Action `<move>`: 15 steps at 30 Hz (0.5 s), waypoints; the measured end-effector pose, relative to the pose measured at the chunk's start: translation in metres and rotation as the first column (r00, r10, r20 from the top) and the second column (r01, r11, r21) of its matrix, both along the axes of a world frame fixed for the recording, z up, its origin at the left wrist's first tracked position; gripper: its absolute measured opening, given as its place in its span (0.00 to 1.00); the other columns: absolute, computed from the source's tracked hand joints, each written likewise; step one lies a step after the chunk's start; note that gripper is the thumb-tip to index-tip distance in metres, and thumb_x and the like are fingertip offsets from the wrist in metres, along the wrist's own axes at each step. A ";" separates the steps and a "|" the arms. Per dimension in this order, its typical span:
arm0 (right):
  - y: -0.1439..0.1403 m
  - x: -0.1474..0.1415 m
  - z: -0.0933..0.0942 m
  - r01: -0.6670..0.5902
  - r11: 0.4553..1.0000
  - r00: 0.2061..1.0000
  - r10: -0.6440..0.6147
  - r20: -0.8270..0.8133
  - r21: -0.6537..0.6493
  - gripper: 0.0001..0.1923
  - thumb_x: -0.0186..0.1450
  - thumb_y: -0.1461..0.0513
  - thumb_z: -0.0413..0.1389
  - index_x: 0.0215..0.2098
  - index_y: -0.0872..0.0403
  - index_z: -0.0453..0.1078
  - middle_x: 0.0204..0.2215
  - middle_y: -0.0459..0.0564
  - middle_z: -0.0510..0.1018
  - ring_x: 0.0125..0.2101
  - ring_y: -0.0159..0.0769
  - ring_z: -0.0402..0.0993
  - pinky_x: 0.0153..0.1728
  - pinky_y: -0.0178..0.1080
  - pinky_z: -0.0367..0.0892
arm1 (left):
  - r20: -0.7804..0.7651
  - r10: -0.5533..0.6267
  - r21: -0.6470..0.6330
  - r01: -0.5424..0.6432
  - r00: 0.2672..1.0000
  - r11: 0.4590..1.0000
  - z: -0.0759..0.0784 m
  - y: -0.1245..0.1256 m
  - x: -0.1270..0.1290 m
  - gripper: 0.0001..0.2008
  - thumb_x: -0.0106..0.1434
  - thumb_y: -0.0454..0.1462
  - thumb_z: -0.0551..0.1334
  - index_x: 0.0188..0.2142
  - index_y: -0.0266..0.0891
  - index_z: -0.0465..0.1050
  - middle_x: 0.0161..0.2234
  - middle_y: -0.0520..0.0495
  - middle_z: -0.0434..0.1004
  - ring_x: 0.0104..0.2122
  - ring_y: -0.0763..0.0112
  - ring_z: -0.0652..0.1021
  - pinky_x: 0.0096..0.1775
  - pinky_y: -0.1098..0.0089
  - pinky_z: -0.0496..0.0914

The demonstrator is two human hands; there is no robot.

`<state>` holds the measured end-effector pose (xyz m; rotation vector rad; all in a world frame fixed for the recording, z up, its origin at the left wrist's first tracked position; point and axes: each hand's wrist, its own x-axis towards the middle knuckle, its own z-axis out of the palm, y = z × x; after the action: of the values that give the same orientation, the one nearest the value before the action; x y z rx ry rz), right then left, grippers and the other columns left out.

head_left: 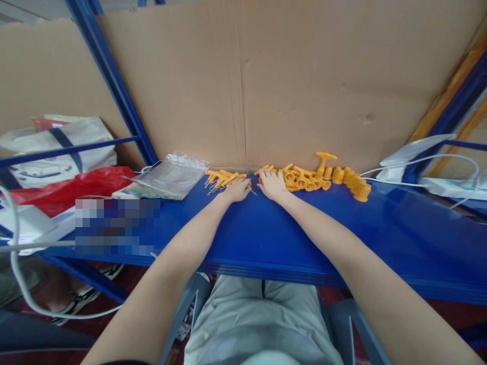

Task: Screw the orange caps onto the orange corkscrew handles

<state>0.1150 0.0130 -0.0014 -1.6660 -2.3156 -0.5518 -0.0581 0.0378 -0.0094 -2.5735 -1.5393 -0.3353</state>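
Observation:
At the back of the blue table, my left hand (pixel 238 189) is curled over the end of a row of orange corkscrews (pixel 222 177). Orange plastic shows at its fingertips, and the fingers look closed on one corkscrew handle. The wavy metal screws of this row point toward me. Beside it, my right hand (pixel 272 183) lies with fingers apart over the left end of a pile of orange cup-shaped plastic pieces (pixel 301 183) and handles. One T-shaped piece (pixel 325 158) stands upright above this pile. What lies under both palms is hidden.
More orange cups (pixel 352 181) line up to the right. A clear plastic bag (pixel 173 177) and a red bag (pixel 76 187) lie left, near a white cable (pixel 17 268). A cardboard panel (pixel 243 86) stands behind. Blue posts (pixel 110 76) frame the table (pixel 266 238). Another person's foot (pixel 76 304) shows lower left.

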 end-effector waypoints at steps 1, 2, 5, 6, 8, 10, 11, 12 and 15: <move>0.000 0.000 0.000 -0.012 1.000 1.000 0.012 -0.001 0.004 0.30 0.74 0.58 0.46 0.71 0.61 0.55 0.69 0.67 0.61 0.66 0.56 0.60 0.65 0.61 0.51 | -0.002 -0.005 -0.003 0.005 1.000 1.000 0.001 -0.001 0.001 0.14 0.71 0.39 0.54 0.49 0.40 0.73 0.54 0.40 0.77 0.56 0.59 0.75 0.60 0.58 0.68; -0.001 0.000 -0.001 -0.024 1.000 1.000 0.024 -0.006 0.011 0.30 0.73 0.58 0.46 0.70 0.61 0.56 0.68 0.68 0.62 0.66 0.56 0.61 0.65 0.61 0.51 | -0.006 -0.001 -0.008 0.001 1.000 1.000 0.002 -0.002 0.001 0.12 0.70 0.39 0.54 0.48 0.39 0.73 0.52 0.39 0.77 0.54 0.59 0.76 0.58 0.60 0.69; -0.001 0.000 -0.003 -0.051 0.998 0.998 0.052 -0.030 0.032 0.28 0.73 0.60 0.46 0.69 0.62 0.57 0.67 0.67 0.63 0.65 0.55 0.62 0.64 0.61 0.52 | -0.023 0.033 -0.025 -0.034 0.999 0.999 0.006 -0.006 0.005 0.10 0.70 0.38 0.55 0.45 0.38 0.72 0.50 0.38 0.79 0.53 0.56 0.77 0.55 0.60 0.70; -0.001 0.000 -0.004 -0.053 0.998 0.998 0.055 -0.039 0.033 0.28 0.73 0.61 0.45 0.69 0.62 0.58 0.67 0.67 0.64 0.65 0.54 0.62 0.64 0.60 0.53 | -0.028 0.041 -0.033 -0.042 0.999 0.999 0.007 -0.007 0.006 0.10 0.70 0.38 0.55 0.45 0.37 0.72 0.49 0.38 0.79 0.52 0.55 0.78 0.54 0.60 0.71; -0.001 0.000 -0.005 -0.053 0.998 0.997 0.054 -0.053 0.027 0.27 0.74 0.62 0.44 0.69 0.63 0.59 0.67 0.66 0.63 0.65 0.54 0.63 0.64 0.60 0.54 | -0.039 0.046 -0.055 -0.048 0.998 0.997 0.010 -0.010 0.008 0.09 0.70 0.38 0.55 0.44 0.37 0.72 0.49 0.38 0.80 0.51 0.55 0.78 0.53 0.61 0.71; -0.002 0.000 -0.005 -0.053 0.998 0.997 0.054 -0.053 0.018 0.27 0.74 0.62 0.43 0.68 0.63 0.60 0.67 0.66 0.63 0.65 0.54 0.63 0.63 0.61 0.54 | -0.053 0.048 -0.087 -0.052 0.997 0.995 0.012 -0.013 0.010 0.09 0.70 0.38 0.56 0.44 0.37 0.72 0.48 0.38 0.80 0.50 0.56 0.79 0.51 0.62 0.71; -0.003 0.000 -0.005 -0.054 0.998 0.997 0.055 -0.048 0.013 0.27 0.73 0.63 0.43 0.68 0.63 0.60 0.67 0.66 0.63 0.65 0.54 0.62 0.64 0.61 0.53 | -0.066 0.050 -0.102 -0.057 0.997 0.993 0.014 -0.014 0.010 0.10 0.70 0.38 0.56 0.45 0.37 0.72 0.48 0.38 0.80 0.50 0.56 0.79 0.51 0.62 0.71; -0.004 0.000 -0.004 -0.054 0.999 0.998 0.054 -0.041 0.007 0.27 0.73 0.63 0.42 0.68 0.63 0.61 0.68 0.66 0.63 0.65 0.54 0.62 0.64 0.60 0.53 | -0.078 0.054 -0.112 -0.062 0.995 0.992 0.015 -0.015 0.011 0.10 0.70 0.38 0.55 0.45 0.37 0.72 0.49 0.38 0.80 0.50 0.56 0.79 0.51 0.62 0.71; -0.006 -0.001 -0.002 -0.053 0.999 0.998 0.053 -0.028 -0.001 0.27 0.73 0.66 0.41 0.67 0.63 0.61 0.68 0.65 0.63 0.67 0.52 0.59 0.66 0.59 0.50 | -0.103 0.058 -0.116 -0.070 0.993 0.991 0.017 -0.019 0.013 0.11 0.70 0.39 0.55 0.46 0.37 0.72 0.50 0.38 0.80 0.52 0.56 0.79 0.53 0.62 0.71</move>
<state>0.1141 0.0069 -0.0037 -1.5973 -2.3341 -0.5126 -0.0448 0.0188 0.0078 -2.5773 -1.6492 -0.1098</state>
